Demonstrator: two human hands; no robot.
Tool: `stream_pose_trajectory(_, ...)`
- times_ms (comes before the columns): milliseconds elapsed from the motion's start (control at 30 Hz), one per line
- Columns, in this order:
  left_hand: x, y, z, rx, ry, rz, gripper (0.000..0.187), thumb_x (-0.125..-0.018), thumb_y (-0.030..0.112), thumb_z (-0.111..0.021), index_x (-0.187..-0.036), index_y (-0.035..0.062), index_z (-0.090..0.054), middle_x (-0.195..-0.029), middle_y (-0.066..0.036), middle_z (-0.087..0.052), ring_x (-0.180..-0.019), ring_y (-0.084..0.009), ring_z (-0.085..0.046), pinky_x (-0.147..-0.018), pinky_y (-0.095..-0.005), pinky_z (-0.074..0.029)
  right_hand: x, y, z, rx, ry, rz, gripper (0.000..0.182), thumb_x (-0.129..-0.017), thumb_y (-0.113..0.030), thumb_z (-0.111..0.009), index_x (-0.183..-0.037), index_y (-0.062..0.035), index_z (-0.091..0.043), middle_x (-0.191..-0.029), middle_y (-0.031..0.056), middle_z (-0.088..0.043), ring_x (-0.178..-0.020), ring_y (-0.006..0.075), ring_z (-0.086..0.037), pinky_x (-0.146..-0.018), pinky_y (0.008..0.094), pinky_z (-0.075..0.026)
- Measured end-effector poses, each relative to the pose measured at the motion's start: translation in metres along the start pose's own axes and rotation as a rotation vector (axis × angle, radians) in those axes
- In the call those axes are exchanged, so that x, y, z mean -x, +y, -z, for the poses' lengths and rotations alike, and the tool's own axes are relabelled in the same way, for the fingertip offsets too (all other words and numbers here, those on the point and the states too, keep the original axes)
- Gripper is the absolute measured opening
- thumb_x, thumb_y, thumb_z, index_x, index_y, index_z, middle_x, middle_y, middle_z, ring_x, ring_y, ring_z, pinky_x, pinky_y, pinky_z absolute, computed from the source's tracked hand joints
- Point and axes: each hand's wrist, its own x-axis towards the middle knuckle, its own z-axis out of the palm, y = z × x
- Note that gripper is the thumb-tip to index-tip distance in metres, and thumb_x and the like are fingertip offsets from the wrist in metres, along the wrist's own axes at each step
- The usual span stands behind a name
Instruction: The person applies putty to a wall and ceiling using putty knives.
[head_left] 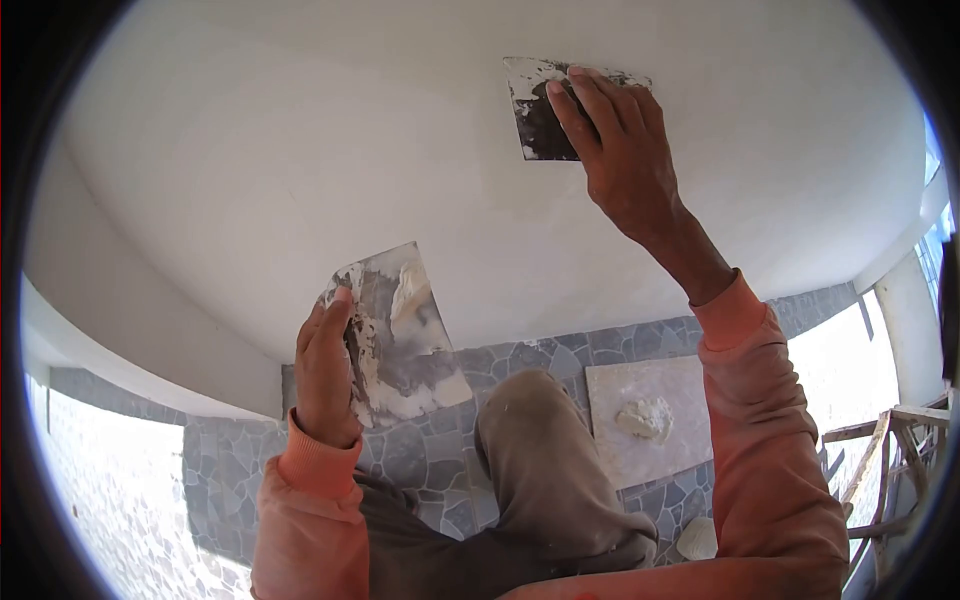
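My right hand [625,150] presses a dark flat plate [540,115], smeared with white paste, against the pale wall [400,130]. Its fingers lie spread over the back of the plate. Lower and to the left, my left hand [327,365] grips a wider metal plate [405,335] by its left edge. White paste coats parts of that plate, thickest near its top and lower edge. The left plate is held apart from the wall plate, in front of the wall's lower part.
A pale board [650,470] with a heap of white paste [645,419] lies on the stone-patterned floor [425,460]. My bent knee [535,430] is between the hands. A wooden frame [885,470] stands at the right. Another pale piece [697,540] lies below the board.
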Motion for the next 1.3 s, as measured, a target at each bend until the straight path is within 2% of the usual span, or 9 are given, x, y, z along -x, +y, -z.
stream_pose_trajectory(167,0.0,-0.002,0.001,0.014,0.041,0.019,0.029,-0.101,0.024,-0.052,-0.114,-0.0001,-0.061,-0.098,-0.005,-0.067,-0.082,-0.0129,-0.065,-0.072,-0.0262,-0.053,0.092,-0.065,-0.046,-0.065,-0.094,-0.108,0.053,-0.09,-0.01,-0.06,-0.141,-0.0072,-0.048,-0.142,0.0148,-0.043,-0.13,0.0283,-0.044,-0.104,0.0542,-0.036)
stream_pose_trajectory(367,-0.002,-0.005,0.007,-0.017,0.014,0.005,0.03,-0.1,0.023,-0.051,-0.115,-0.0006,-0.059,-0.102,-0.007,-0.067,-0.086,-0.0147,-0.064,-0.076,-0.0279,-0.052,0.172,-0.132,-0.07,-0.176,-0.179,-0.195,0.053,-0.091,-0.01,-0.056,-0.143,-0.0048,-0.045,-0.143,0.018,-0.041,-0.131,0.0302,-0.043,-0.109,0.0547,-0.032)
stream_pose_trajectory(467,-0.004,-0.005,0.004,-0.019,0.037,0.006,0.03,-0.1,0.023,-0.05,-0.116,-0.0006,-0.059,-0.102,-0.008,-0.067,-0.084,-0.016,-0.065,-0.075,-0.0285,-0.053,0.171,-0.141,-0.044,-0.372,-0.288,-0.206,0.05,-0.09,-0.007,-0.056,-0.14,-0.0015,-0.047,-0.141,0.021,-0.043,-0.128,0.0322,-0.047,-0.107,0.0551,-0.034)
stream_pose_trajectory(567,-0.004,-0.002,0.007,-0.016,0.011,0.025,0.03,-0.101,0.023,-0.048,-0.117,-0.0005,-0.058,-0.103,-0.009,-0.066,-0.085,-0.018,-0.066,-0.075,-0.0305,-0.055,0.142,-0.126,-0.005,-0.452,-0.188,-0.109,0.047,-0.088,-0.004,-0.058,-0.134,0.0012,-0.051,-0.137,0.0223,-0.047,-0.123,0.0337,-0.052,-0.104,0.0541,-0.039)
stream_pose_trajectory(633,-0.003,-0.004,0.008,0.022,-0.044,0.054,0.031,-0.101,0.023,-0.047,-0.118,-0.0004,-0.057,-0.103,-0.01,-0.066,-0.086,-0.0194,-0.067,-0.075,-0.0323,-0.057,0.094,-0.092,0.013,-0.36,-0.142,-0.14,0.05,-0.086,-0.003,-0.06,-0.135,0.0011,-0.05,-0.137,0.0223,-0.047,-0.122,0.0334,-0.052,-0.103,0.053,-0.039)
stream_pose_trajectory(800,-0.005,-0.005,0.003,0.028,-0.075,0.039,0.032,-0.101,0.024,-0.044,-0.119,-0.0001,-0.056,-0.105,-0.011,-0.066,-0.088,-0.0205,-0.068,-0.076,-0.0345,-0.058,-0.026,0.006,0.011,-0.098,0.223,-0.122,0.052,-0.085,-0.004,-0.063,-0.135,-0.0011,-0.052,-0.129,0.0176,-0.051,-0.115,0.0293,-0.053,-0.097,0.0465,-0.042)
stream_pose_trajectory(900,-0.005,-0.005,0.006,0.029,-0.075,0.024,0.032,-0.101,0.024,-0.046,-0.119,-0.0003,-0.056,-0.105,-0.01,-0.066,-0.087,-0.0199,-0.068,-0.076,-0.0337,-0.058,-0.051,0.016,0.003,-0.01,0.204,-0.051,0.047,-0.086,-0.007,-0.063,-0.132,-0.0015,-0.055,-0.127,0.0168,-0.052,-0.115,0.0288,-0.052,-0.096,0.0459,-0.041)
stream_pose_trajectory(1033,-0.005,-0.004,0.007,-0.001,-0.031,0.015,0.031,-0.1,0.023,-0.048,-0.118,-0.0003,-0.057,-0.104,-0.009,-0.067,-0.087,-0.0188,-0.068,-0.075,-0.0323,-0.057,-0.032,-0.011,-0.007,-0.024,0.092,-0.024,0.047,-0.088,-0.01,-0.062,-0.133,-0.0022,-0.054,-0.132,0.0179,-0.05,-0.12,0.0301,-0.049,-0.098,0.0481,-0.04)
stream_pose_trajectory(1300,0.0,-0.001,0.003,0.029,0.016,0.008,0.027,-0.1,0.023,-0.052,-0.112,0.001,-0.061,-0.097,-0.005,-0.067,-0.083,-0.0144,-0.066,-0.073,-0.0281,-0.054,0.113,-0.107,-0.056,-0.177,-0.139,-0.071,0.053,-0.089,-0.01,-0.058,-0.141,-0.0053,-0.047,-0.143,0.0158,-0.043,-0.13,0.0303,-0.044,-0.108,0.0539,-0.034)
